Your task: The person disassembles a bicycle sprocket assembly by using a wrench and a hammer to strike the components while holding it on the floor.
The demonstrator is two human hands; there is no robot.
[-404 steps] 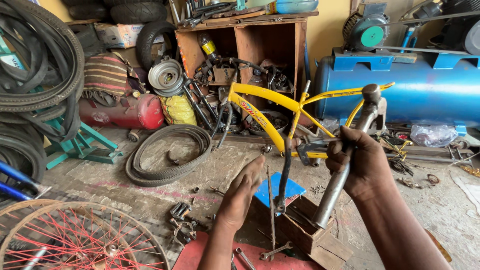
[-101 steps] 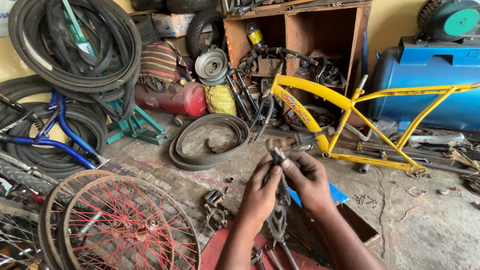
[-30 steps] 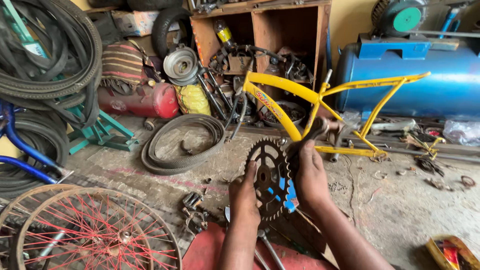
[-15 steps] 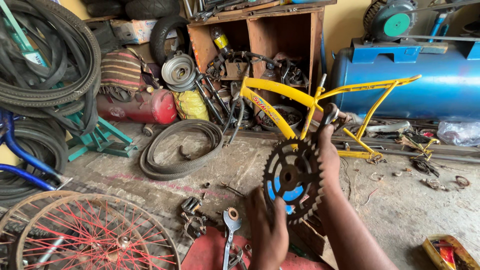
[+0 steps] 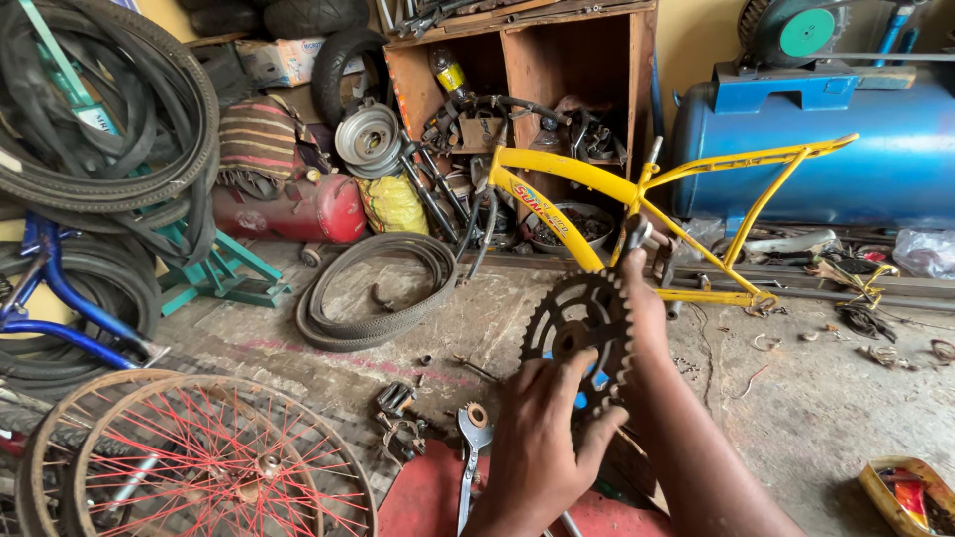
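While the left hand spreads its fingers over the lower face of the black toothed chainring, part of the ring is hidden behind it. Gripping the ring's far edge, the right hand covers the teeth there. Beyond lies a yellow bicycle frame, its left end hard to make out amid clutter.

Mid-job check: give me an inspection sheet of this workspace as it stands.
Surface: bare, dusty concrete floor.
Job's things: black toothed chainring, held upright.
Clutter: spanner, loose tyre, red-spoked wheel, yellow bicycle frame.
Hands: left hand grips chainring's lower edge; right hand holds its right rim.
Cables: nothing seen.
Surroundings: blue tank, wooden shelf, hanging tyres.
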